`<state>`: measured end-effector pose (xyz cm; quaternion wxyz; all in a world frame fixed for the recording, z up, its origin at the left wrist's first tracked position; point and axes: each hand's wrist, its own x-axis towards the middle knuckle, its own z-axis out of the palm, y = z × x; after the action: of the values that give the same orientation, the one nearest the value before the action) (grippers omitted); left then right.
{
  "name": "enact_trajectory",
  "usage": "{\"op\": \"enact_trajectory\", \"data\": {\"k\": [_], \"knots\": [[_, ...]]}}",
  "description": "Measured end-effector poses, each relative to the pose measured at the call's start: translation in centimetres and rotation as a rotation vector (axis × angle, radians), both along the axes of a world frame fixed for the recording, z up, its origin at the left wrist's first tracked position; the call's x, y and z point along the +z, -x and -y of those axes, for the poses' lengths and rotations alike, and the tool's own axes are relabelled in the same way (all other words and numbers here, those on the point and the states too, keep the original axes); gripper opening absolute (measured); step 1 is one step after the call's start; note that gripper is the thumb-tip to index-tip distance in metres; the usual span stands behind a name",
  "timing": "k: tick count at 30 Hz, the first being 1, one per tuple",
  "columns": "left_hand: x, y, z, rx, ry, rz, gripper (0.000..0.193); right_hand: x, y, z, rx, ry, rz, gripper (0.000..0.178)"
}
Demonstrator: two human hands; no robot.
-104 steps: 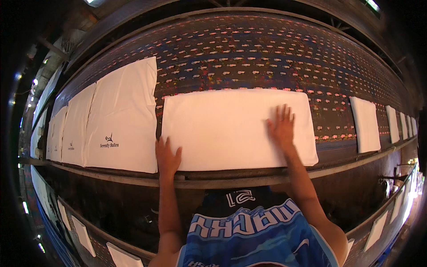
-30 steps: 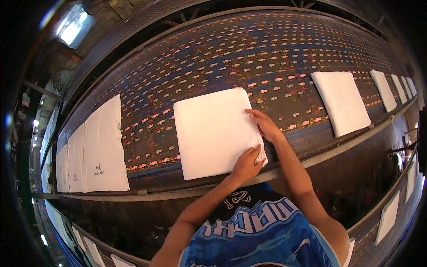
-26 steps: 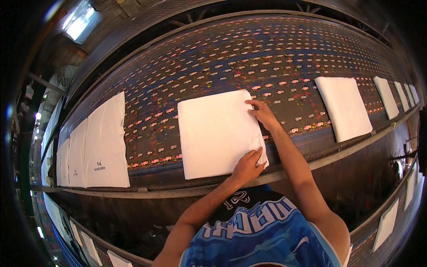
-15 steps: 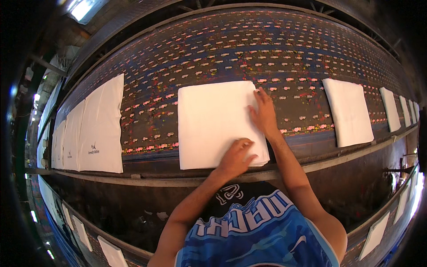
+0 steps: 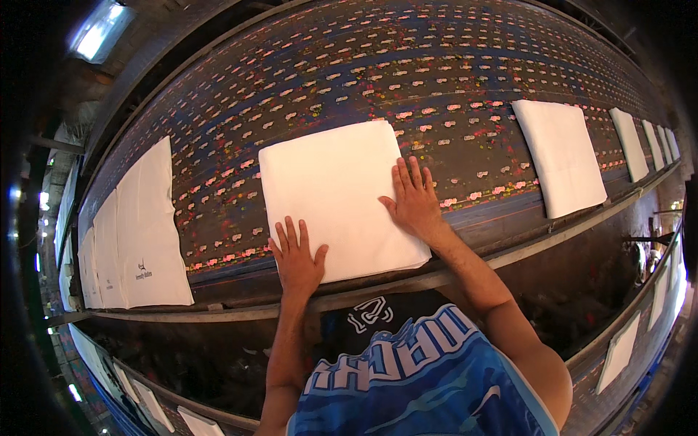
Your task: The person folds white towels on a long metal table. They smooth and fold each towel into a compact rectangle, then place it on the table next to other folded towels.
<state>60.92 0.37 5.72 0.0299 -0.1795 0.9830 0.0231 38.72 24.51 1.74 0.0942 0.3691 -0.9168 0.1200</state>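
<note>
In front of me a stack of white folded cloth (image 5: 338, 192) lies flat on a long dark table (image 5: 225, 283) dotted with small printed marks. My left hand (image 5: 298, 258) rests on the near left corner of the cloth, fingers spread and stretched away from me. Over the right edge of the same cloth lies my right hand (image 5: 414, 200), palm down with its fingers out and thumb pointing left. Neither hand grips anything.
To the left lie flat white cloth pieces (image 5: 149, 232) with small dark prints. Another folded white stack (image 5: 560, 156) sits on the right, with several more beyond it. A raised rail (image 5: 349, 296) runs along the table's near edge. Behind me stands another table with white cloths (image 5: 618, 352).
My left hand has moved left across the cloth, from its near right part to the near left corner, and its fingers have spread. My right hand has slid slightly nearer and flattened.
</note>
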Motion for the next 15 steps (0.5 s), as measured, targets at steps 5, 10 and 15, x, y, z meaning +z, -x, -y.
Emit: {"op": "enact_trajectory", "data": {"k": [5, 10, 15], "knots": [[0.2, 0.2, 0.0, 0.001, -0.019, 0.012, 0.083, 1.3, 0.2, 0.2, 0.007, -0.025, 0.043, 0.081], [0.4, 0.3, 0.0, 0.007, -0.033, 0.013, 0.083, 2.9, 1.9, 1.5, 0.019, -0.035, 0.079, 0.08], [0.4, 0.5, 0.2, 0.008, -0.049, 0.038, 0.082, 2.4, 4.0, 2.5, 0.005, 0.002, 0.084, 0.07]]}}
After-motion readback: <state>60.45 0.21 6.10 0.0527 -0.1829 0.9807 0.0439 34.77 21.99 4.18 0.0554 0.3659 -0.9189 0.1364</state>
